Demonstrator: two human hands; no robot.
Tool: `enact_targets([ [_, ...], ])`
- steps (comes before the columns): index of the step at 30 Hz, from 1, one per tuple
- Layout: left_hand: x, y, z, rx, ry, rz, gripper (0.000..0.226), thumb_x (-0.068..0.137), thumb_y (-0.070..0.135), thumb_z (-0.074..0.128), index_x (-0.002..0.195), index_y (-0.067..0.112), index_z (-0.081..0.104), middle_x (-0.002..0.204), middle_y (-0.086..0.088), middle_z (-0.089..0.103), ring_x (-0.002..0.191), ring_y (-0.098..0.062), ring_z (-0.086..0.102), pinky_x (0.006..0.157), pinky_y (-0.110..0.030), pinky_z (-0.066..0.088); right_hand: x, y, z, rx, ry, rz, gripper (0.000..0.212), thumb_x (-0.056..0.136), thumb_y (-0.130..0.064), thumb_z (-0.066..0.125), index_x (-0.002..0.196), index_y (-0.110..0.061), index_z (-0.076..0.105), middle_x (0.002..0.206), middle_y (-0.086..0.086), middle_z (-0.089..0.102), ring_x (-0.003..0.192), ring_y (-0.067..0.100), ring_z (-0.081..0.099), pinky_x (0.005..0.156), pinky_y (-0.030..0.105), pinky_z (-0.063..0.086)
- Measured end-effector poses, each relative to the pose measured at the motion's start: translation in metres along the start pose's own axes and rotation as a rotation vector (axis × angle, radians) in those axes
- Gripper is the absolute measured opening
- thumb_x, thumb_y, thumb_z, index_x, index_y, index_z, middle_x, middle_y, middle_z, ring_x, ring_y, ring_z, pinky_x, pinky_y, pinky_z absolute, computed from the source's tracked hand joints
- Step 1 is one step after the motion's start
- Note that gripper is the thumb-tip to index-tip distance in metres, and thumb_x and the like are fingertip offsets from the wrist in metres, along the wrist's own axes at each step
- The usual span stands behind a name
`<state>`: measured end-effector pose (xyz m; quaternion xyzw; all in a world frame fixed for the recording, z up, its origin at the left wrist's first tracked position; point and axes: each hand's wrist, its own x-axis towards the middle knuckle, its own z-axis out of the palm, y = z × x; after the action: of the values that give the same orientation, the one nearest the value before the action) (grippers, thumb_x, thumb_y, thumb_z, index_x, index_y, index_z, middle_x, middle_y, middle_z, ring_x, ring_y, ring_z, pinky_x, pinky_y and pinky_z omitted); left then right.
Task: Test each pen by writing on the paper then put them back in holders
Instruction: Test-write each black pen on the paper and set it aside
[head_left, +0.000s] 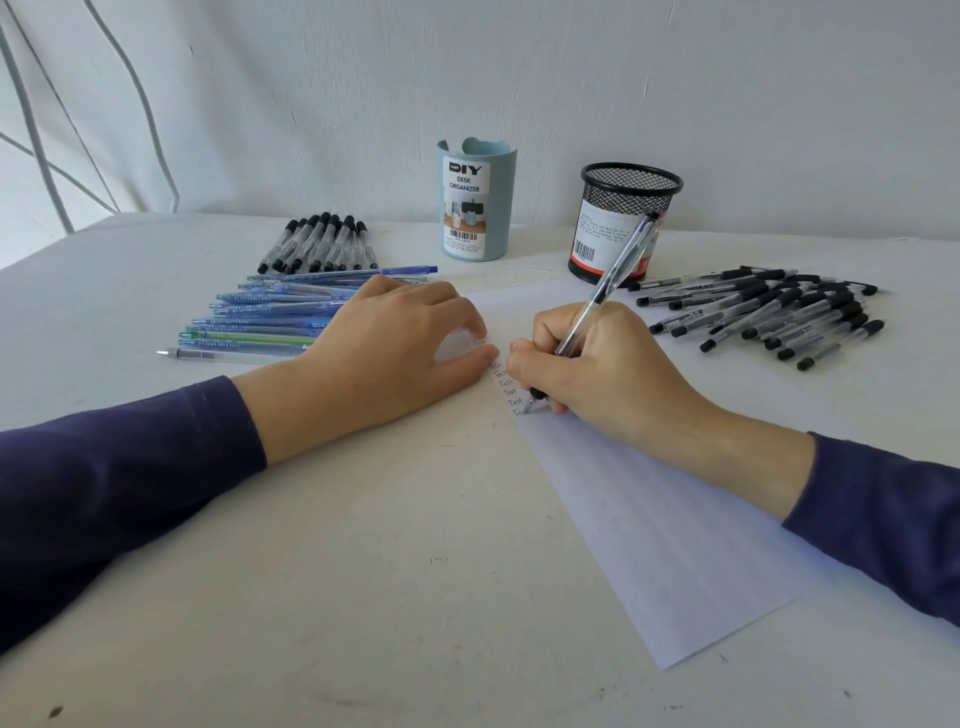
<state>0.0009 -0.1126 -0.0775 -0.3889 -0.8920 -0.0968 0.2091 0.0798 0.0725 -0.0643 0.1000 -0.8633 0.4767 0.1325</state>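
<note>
My right hand (608, 364) grips a clear black-tipped pen (618, 270), whose tip touches the lined paper (675, 530) below a column of written "Test" words. Resting on the paper's top left corner, my left hand (384, 343) lies with relaxed fingers and holds it down. Behind the paper stand two holders: a light blue desk organizer (476, 200) and a black mesh cup (623, 218). Several black-capped pens (769, 312) lie heaped at the right. Another row of black-capped pens (322, 244) and several blue pens (270, 317) lie at the left.
The white table (363, 571) meets a white wall behind the holders. A single clear pen (228, 354) lies closest to me in the left group. Thin dark lines cross the backdrop at the far left.
</note>
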Motion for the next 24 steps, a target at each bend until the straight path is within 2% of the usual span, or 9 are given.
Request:
enact_targets([
  [4,0.0,0.001,0.0,0.0,-0.003,-0.004,0.055,0.088,0.066,0.028,0.107,0.032,0.066,0.107,0.012,0.065,0.096,-0.015,0.061,0.095,-0.032,0.036,0.0,0.001,0.0,-0.008,0.025,-0.002,0.038,0.085,-0.017,0.067,0.052,-0.01,0.05,0.044,0.0,0.053,0.041,0.003,0.05,0.05,0.02,0.044],
  [9,0.0,0.002,-0.002,0.003,-0.016,-0.01,0.056,0.087,0.066,0.026,0.108,0.032,0.066,0.108,0.012,0.065,0.097,-0.016,0.061,0.095,-0.033,0.036,0.001,0.001,0.0,-0.024,0.027,-0.009,0.038,0.082,-0.017,0.067,0.05,-0.009,0.047,0.051,0.014,0.056,0.049,0.014,0.052,0.048,0.03,0.044],
  [11,0.0,0.002,-0.002,0.006,-0.014,-0.011,0.055,0.087,0.066,0.027,0.107,0.032,0.066,0.107,0.012,0.065,0.094,-0.016,0.062,0.095,-0.034,0.037,0.001,0.001,0.0,-0.012,0.022,-0.006,0.038,0.083,-0.017,0.067,0.051,-0.008,0.049,0.053,0.015,0.059,0.047,0.009,0.051,0.049,0.027,0.044],
  [14,0.0,0.002,-0.001,0.009,-0.003,-0.01,0.053,0.088,0.065,0.029,0.105,0.031,0.067,0.105,0.012,0.066,0.092,-0.016,0.062,0.096,-0.034,0.037,0.001,0.003,0.0,-0.023,0.008,-0.007,0.043,0.083,-0.013,0.067,0.047,-0.017,0.045,0.04,-0.005,0.049,0.04,0.001,0.048,0.047,0.016,0.039],
  [16,-0.001,0.002,-0.002,0.005,-0.009,-0.015,0.054,0.088,0.065,0.029,0.105,0.031,0.066,0.105,0.012,0.066,0.093,-0.016,0.062,0.096,-0.034,0.037,0.001,0.004,0.0,-0.021,0.012,-0.01,0.043,0.084,-0.012,0.067,0.047,-0.016,0.046,0.041,-0.005,0.051,0.04,0.001,0.049,0.047,0.014,0.039],
  [18,-0.001,0.003,-0.003,0.005,-0.025,-0.023,0.055,0.087,0.066,0.027,0.107,0.032,0.066,0.107,0.012,0.065,0.096,-0.016,0.061,0.098,-0.033,0.036,0.003,0.002,-0.002,0.009,0.014,0.005,0.04,0.088,-0.018,0.065,0.051,-0.013,0.051,0.05,0.004,0.06,0.043,0.003,0.052,0.049,0.016,0.042],
  [20,-0.001,0.003,-0.003,0.007,-0.039,-0.032,0.056,0.087,0.066,0.026,0.108,0.033,0.065,0.109,0.013,0.064,0.099,-0.015,0.06,0.1,-0.031,0.034,0.006,-0.001,-0.007,0.045,0.009,0.025,0.045,0.095,-0.03,0.059,0.055,-0.009,0.056,0.052,0.0,0.062,0.046,0.005,0.054,0.051,0.014,0.04],
  [22,-0.001,0.003,-0.003,0.003,-0.044,-0.035,0.055,0.087,0.067,0.026,0.108,0.034,0.065,0.109,0.014,0.063,0.103,-0.013,0.059,0.101,-0.029,0.031,0.01,-0.005,-0.017,0.041,-0.005,0.005,0.059,0.1,-0.04,0.048,0.054,-0.003,0.053,0.051,0.0,0.059,0.05,0.009,0.053,0.055,0.014,0.039],
  [24,-0.001,0.003,-0.003,-0.001,-0.042,-0.037,0.054,0.087,0.067,0.027,0.107,0.034,0.065,0.11,0.015,0.063,0.107,-0.011,0.058,0.103,-0.029,0.027,0.014,-0.009,-0.03,0.0,-0.007,-0.011,0.063,0.101,-0.042,0.045,0.054,0.0,0.046,0.05,0.004,0.056,0.05,0.014,0.05,0.059,0.022,0.04],
])
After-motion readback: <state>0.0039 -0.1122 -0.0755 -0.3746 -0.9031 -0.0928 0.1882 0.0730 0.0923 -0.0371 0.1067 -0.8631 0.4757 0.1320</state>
